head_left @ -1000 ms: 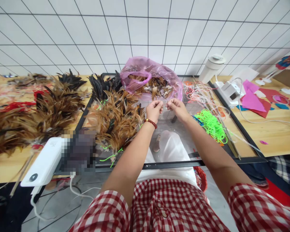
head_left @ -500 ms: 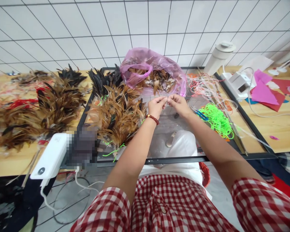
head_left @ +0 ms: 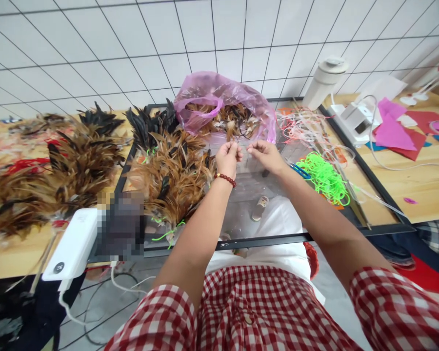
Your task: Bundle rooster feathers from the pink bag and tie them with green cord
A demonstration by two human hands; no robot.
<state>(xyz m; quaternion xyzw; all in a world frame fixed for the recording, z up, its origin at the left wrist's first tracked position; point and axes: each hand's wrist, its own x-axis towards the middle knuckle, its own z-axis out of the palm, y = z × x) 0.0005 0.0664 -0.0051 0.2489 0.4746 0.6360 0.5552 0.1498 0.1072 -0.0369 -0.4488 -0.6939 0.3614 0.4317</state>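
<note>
Seemingly, both hands, left hand (head_left: 227,158) and right hand (head_left: 265,155), pinch something tiny, perhaps a thin feather, above the glass surface (head_left: 249,214) before the pink plastic bag (head_left: 219,97); light, fragile, best gripped at its quill.

No readable text, labels or numbers.

looks like a craft workshop: brown feather bundles (head_left: 168,170) heaped on a glass-topped table (head_left: 366,170), neon green cords (head_left: 325,178), pink felt cutouts (head_left: 391,136), white tiled wall (head_left: 131,44) behind.
</note>
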